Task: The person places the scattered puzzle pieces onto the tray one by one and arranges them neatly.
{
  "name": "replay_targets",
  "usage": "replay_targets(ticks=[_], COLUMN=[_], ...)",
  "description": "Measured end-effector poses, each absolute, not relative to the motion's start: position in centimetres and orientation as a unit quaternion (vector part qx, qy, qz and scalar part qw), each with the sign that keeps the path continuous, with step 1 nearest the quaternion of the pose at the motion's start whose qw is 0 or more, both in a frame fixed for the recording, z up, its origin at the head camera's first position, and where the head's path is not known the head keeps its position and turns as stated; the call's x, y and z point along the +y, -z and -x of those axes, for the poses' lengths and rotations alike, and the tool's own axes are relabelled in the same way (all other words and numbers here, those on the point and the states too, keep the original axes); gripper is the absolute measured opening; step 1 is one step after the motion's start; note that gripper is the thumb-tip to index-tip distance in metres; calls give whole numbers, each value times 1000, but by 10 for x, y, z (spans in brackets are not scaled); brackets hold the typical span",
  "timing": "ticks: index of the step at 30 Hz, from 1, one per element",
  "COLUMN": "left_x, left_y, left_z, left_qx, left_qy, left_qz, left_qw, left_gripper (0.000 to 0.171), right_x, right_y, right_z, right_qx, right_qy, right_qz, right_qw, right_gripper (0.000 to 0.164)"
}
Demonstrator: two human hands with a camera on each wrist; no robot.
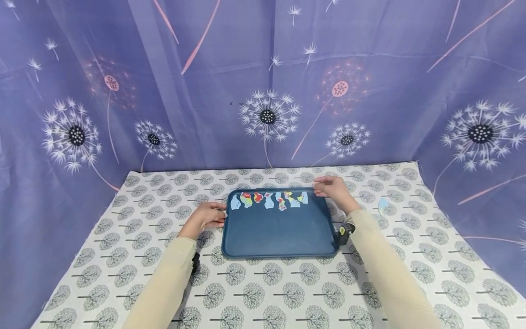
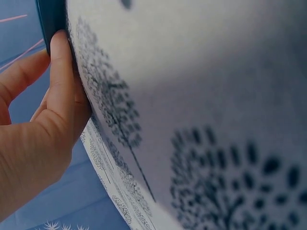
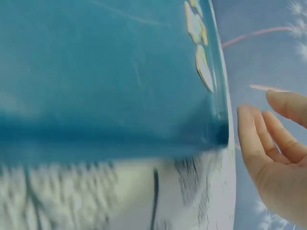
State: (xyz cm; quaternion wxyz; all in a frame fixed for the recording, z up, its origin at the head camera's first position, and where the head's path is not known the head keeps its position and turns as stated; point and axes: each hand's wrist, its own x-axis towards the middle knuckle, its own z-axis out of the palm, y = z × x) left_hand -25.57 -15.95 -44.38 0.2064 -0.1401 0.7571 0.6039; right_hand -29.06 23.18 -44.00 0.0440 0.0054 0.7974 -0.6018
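Note:
A dark blue rectangular tray [image 1: 279, 233] lies on the table. Along its far side runs a row of several small irregular pieces, like jigsaw pieces: light blue [image 1: 269, 201], red [image 1: 258, 197] and yellow [image 1: 246, 199] ones among them. My left hand [image 1: 207, 215] is at the tray's left edge; in the left wrist view its fingertips [image 2: 59, 40] grip the rim. My right hand [image 1: 332, 188] is by the far right corner. Seen from the right wrist, that hand [image 3: 273, 148] has loosely bent fingers apart from the tray, holding nothing.
A separate light blue piece [image 1: 383, 205] lies on the table to the right of my right forearm. The cloth [image 1: 255, 294] under everything is white with printed trees. Behind the table hangs a purple curtain [image 1: 205, 114] with dandelions, which also covers both sides.

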Motion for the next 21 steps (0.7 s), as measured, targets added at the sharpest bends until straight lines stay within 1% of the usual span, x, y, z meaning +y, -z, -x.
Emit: replay_targets(ticks=[4, 12, 21], left_x=[-159, -159, -159], left_y=[442, 444, 444], left_z=[255, 254, 254], left_qx=[761, 762, 765], left_qy=[-599, -600, -596], left_qz=[139, 134, 136], left_qw=[206, 204, 203], left_gripper=[47, 47, 47], right_x=[246, 282, 324], right_y=[433, 424, 422], right_z=[284, 267, 248], right_qx=[813, 834, 848], right_qy=[582, 549, 526], right_qz=[-17, -25, -56], right_qw=[28, 44, 34], right_gripper=[41, 51, 59])
